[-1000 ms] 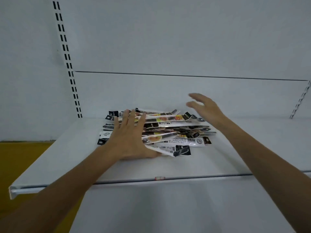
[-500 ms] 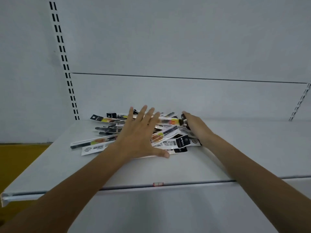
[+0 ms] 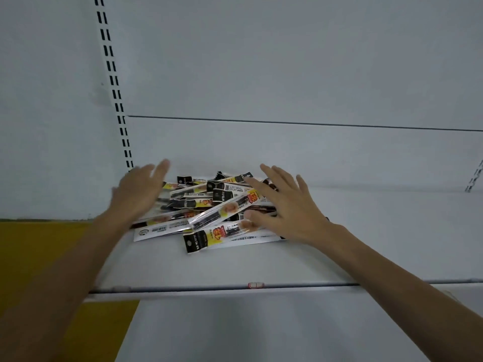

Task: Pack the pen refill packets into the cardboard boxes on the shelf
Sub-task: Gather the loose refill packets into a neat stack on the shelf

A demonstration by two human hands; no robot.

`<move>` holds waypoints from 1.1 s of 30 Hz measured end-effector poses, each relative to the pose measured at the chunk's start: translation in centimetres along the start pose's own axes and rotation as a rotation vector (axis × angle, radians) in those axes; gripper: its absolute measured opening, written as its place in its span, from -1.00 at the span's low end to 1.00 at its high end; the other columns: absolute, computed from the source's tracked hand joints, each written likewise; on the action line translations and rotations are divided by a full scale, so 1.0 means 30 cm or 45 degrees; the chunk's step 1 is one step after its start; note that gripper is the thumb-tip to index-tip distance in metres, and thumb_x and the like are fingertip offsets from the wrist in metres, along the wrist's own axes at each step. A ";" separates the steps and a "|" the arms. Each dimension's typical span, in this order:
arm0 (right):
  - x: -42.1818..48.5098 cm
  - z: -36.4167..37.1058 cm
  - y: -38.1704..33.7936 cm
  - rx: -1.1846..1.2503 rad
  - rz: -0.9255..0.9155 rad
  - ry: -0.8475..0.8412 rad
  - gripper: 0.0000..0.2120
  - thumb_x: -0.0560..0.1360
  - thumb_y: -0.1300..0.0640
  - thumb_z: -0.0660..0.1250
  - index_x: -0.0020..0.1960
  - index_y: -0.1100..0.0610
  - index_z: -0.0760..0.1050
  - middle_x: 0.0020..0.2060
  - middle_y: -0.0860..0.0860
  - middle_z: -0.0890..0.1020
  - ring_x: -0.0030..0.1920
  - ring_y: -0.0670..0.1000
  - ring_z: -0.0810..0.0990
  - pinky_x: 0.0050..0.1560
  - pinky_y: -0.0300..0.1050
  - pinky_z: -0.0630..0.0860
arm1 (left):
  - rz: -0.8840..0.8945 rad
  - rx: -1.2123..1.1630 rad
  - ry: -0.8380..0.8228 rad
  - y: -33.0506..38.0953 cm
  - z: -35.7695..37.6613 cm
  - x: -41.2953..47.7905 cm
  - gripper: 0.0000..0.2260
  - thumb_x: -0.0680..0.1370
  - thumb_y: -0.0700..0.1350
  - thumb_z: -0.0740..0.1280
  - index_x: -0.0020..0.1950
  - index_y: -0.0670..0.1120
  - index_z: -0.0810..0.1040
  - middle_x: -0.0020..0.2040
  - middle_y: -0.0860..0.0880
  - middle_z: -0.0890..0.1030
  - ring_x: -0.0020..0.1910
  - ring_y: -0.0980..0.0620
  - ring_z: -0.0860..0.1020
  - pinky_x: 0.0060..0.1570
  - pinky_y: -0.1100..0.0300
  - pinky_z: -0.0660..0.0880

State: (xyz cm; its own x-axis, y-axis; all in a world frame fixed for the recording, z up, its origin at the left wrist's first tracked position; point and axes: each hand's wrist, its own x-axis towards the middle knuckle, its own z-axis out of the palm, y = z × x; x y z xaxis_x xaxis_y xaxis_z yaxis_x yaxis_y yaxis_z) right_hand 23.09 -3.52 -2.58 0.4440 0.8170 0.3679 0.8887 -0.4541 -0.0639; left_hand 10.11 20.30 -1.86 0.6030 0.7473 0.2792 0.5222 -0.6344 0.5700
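Observation:
A loose pile of pen refill packets [image 3: 209, 210], long clear sleeves with black, yellow and white print, lies on the white shelf [image 3: 235, 267] near the back wall. My left hand [image 3: 138, 192] is at the pile's left end, fingers straight and blurred by motion, holding nothing. My right hand [image 3: 285, 207] lies with spread fingers on the pile's right side, thumb touching a packet. No cardboard box is in view.
The shelf's front edge [image 3: 287, 285] carries a small red-outlined label [image 3: 255, 285]. A slotted upright [image 3: 115, 84] runs up the white back wall at the left, another at the far right [image 3: 474, 178]. Yellow floor [image 3: 39, 257] shows below left.
My left hand has come off the top of the pile and swung to its left end. My right hand has spread out over the right side. The packets have shifted and bunched closer.

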 end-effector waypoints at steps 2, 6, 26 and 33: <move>-0.006 0.003 -0.021 -0.102 -0.134 -0.078 -0.16 0.29 -0.53 -0.14 0.49 -0.21 -0.08 0.53 -0.06 -0.14 0.51 -0.02 -0.23 0.45 0.27 -0.20 | -0.132 -0.072 -0.127 -0.064 -0.008 0.009 -0.42 0.58 0.23 -0.11 0.41 -0.13 0.27 0.44 -0.17 0.25 0.41 -0.16 0.20 0.39 -0.12 0.07; 0.004 0.019 -0.066 -0.259 -0.332 -0.201 -0.14 0.28 -0.52 -0.13 0.50 -0.18 -0.16 0.52 -0.03 -0.20 0.50 -0.03 -0.31 0.43 0.26 -0.32 | -0.020 -0.077 -0.237 -0.059 0.019 0.001 -0.67 0.63 0.04 -0.14 0.15 -0.09 0.30 0.39 -0.24 0.29 0.37 -0.17 0.24 0.35 -0.06 0.10; 0.100 0.047 -0.103 -0.093 -0.236 -0.226 -0.12 0.41 -0.37 0.19 0.53 0.06 -0.04 0.52 -0.04 0.06 0.50 -0.02 0.03 0.46 -0.05 -0.03 | -0.098 -0.749 -0.423 0.146 0.151 0.006 -0.30 0.50 0.35 -0.12 0.25 -0.14 0.45 0.24 -0.07 0.46 0.19 -0.07 0.44 0.24 0.04 0.30; 0.104 -0.012 -0.010 0.146 0.060 -0.248 -0.19 0.41 -0.39 -0.14 0.53 0.03 -0.09 0.53 0.00 -0.04 0.52 -0.05 -0.10 0.50 0.01 -0.18 | -0.249 -0.834 -0.096 0.061 0.144 0.099 -0.42 0.59 0.21 -0.17 0.45 -0.11 0.21 0.46 -0.15 0.22 0.42 -0.11 0.20 0.39 -0.03 0.10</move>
State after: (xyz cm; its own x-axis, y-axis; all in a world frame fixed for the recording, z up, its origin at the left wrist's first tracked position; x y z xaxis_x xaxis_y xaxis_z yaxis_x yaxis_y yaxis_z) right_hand 24.17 -0.95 -1.06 0.4892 0.8541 0.1769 0.8687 -0.4590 -0.1860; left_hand 15.48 20.50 -3.32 0.5875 0.8050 0.0825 0.1679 -0.2210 0.9607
